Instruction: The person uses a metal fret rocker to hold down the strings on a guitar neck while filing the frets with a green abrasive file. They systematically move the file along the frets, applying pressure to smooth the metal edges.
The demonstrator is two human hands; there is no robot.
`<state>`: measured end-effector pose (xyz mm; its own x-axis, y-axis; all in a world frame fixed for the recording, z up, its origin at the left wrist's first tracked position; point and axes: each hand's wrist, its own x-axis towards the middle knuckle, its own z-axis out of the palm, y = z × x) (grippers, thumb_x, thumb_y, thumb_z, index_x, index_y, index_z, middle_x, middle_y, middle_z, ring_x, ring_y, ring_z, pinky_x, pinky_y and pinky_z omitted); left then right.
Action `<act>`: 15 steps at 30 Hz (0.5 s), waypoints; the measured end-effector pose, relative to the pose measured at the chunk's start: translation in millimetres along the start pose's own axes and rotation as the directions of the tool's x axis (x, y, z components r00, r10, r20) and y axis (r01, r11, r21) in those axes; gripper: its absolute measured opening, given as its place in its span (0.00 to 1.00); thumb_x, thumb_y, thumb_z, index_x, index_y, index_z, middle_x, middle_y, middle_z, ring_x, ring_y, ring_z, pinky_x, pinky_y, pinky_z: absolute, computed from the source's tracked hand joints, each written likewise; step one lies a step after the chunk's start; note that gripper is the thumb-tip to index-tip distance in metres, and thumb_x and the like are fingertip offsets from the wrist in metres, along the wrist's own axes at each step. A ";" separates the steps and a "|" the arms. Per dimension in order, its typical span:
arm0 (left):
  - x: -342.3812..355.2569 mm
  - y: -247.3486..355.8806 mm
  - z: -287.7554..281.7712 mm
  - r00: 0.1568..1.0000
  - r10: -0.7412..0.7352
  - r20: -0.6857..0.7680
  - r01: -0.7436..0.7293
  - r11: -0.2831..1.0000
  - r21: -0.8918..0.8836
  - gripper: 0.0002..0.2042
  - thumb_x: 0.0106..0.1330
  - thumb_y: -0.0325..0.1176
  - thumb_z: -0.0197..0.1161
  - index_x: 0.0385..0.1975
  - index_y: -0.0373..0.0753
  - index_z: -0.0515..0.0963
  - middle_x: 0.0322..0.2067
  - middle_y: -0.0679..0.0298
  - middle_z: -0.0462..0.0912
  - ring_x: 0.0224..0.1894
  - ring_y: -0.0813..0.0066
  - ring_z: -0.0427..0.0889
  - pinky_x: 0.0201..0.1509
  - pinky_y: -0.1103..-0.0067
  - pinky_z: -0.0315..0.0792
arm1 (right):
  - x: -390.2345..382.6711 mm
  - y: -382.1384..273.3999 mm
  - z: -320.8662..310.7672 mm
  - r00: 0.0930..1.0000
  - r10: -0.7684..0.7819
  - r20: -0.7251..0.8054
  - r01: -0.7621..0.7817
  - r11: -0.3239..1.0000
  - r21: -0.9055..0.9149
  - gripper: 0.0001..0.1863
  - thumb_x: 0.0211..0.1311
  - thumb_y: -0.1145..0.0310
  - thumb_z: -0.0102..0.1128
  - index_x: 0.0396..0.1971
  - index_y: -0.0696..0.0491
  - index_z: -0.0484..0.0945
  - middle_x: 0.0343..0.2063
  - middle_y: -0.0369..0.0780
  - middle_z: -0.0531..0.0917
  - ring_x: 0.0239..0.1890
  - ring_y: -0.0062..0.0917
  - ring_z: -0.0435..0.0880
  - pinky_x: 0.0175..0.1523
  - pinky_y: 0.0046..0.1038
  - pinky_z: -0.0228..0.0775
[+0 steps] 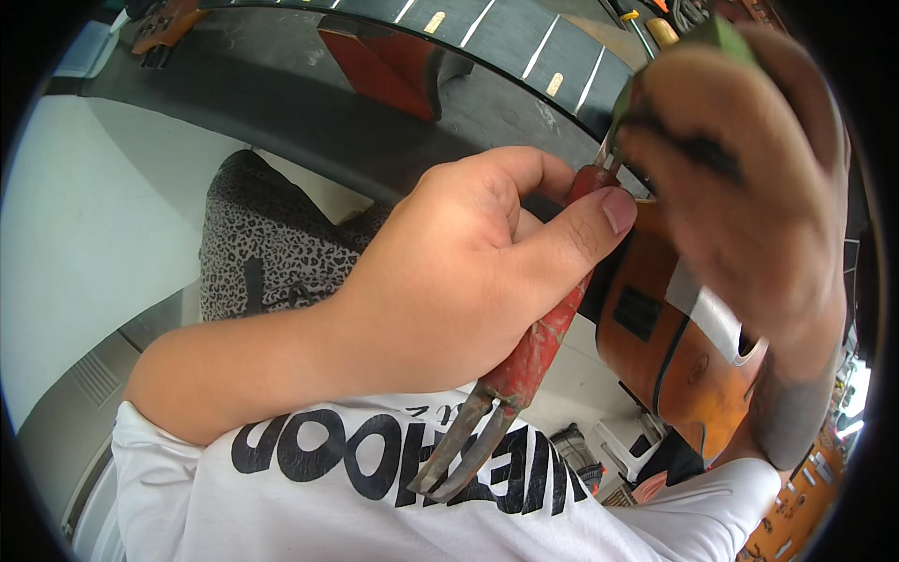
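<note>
My left hand (pixel 468 272) is closed around a worn red-handled tool (pixel 538 351), its thumb lying along the upper end. Two curved metal prongs (pixel 459 450) stick out below the grip, pointing down toward my shirt. Short metal ends show at the top of the handle, close beneath my right hand. My right hand (pixel 749 178) is raised at the upper right and blurred by motion. It is wrapped around a green object (pixel 716 39), whose kind I cannot make out. Beyond both hands runs a dark guitar fretboard (pixel 506 42) with metal frets and pale inlays.
A red-brown block (pixel 379 66) stands beneath the guitar neck on the dark bench (pixel 281 140). An orange-brown headstock (pixel 167 26) lies at the far left. To the right is an acoustic guitar body (pixel 693 375). Several small tools lie on an orange-brown surface (pixel 810 492) at lower right.
</note>
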<state>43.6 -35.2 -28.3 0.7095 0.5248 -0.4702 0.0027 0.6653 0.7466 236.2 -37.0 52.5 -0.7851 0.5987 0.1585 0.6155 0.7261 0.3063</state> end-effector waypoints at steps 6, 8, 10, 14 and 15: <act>1.3 0.9 1.6 1.000 -0.012 0.024 0.011 1.000 0.005 0.16 0.72 0.43 0.60 0.41 0.33 0.77 0.24 0.72 0.76 0.24 0.90 0.69 0.27 0.88 0.65 | -3.6 -7.2 -3.1 1.000 0.015 -0.009 -0.015 1.000 0.028 0.17 0.25 0.73 0.65 0.25 0.59 0.84 0.37 0.43 0.79 0.41 0.39 0.80 0.41 0.36 0.75; 0.7 0.0 0.1 1.000 0.000 0.006 0.000 1.000 -0.001 0.15 0.72 0.43 0.60 0.41 0.33 0.77 0.24 0.72 0.76 0.24 0.90 0.69 0.27 0.88 0.64 | -3.2 -3.9 0.4 1.000 0.026 -0.001 -0.025 0.998 0.055 0.17 0.26 0.74 0.66 0.26 0.59 0.84 0.37 0.44 0.79 0.40 0.39 0.80 0.40 0.34 0.74; 0.9 -1.1 0.9 1.000 0.012 0.015 -0.012 1.000 0.005 0.16 0.72 0.42 0.60 0.41 0.33 0.77 0.24 0.72 0.75 0.23 0.90 0.69 0.27 0.88 0.64 | -3.6 0.9 2.5 0.998 0.053 0.025 -0.055 0.996 0.068 0.17 0.27 0.75 0.66 0.27 0.59 0.84 0.37 0.44 0.79 0.40 0.38 0.80 0.39 0.32 0.74; -0.2 1.7 1.2 1.000 -0.007 -0.014 0.008 0.999 0.037 0.16 0.73 0.42 0.60 0.43 0.32 0.77 0.24 0.73 0.75 0.23 0.91 0.68 0.26 0.88 0.64 | -7.5 0.4 3.2 0.996 0.085 0.003 -0.085 0.994 0.074 0.16 0.32 0.75 0.65 0.30 0.60 0.84 0.38 0.43 0.80 0.40 0.36 0.80 0.40 0.31 0.74; -1.4 2.0 -0.3 0.999 -0.002 -0.046 0.004 0.999 0.038 0.16 0.73 0.42 0.59 0.43 0.32 0.77 0.24 0.73 0.75 0.23 0.91 0.68 0.26 0.88 0.64 | -4.7 5.7 9.7 0.996 0.090 -0.025 -0.087 0.992 0.097 0.16 0.34 0.75 0.65 0.30 0.60 0.84 0.38 0.43 0.80 0.40 0.35 0.80 0.40 0.31 0.74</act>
<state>42.4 -34.4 -26.3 0.6762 0.5476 -0.4928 0.0320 0.6464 0.7623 244.1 -32.4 44.4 -0.7281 0.6530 0.2085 0.6853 0.7004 0.1993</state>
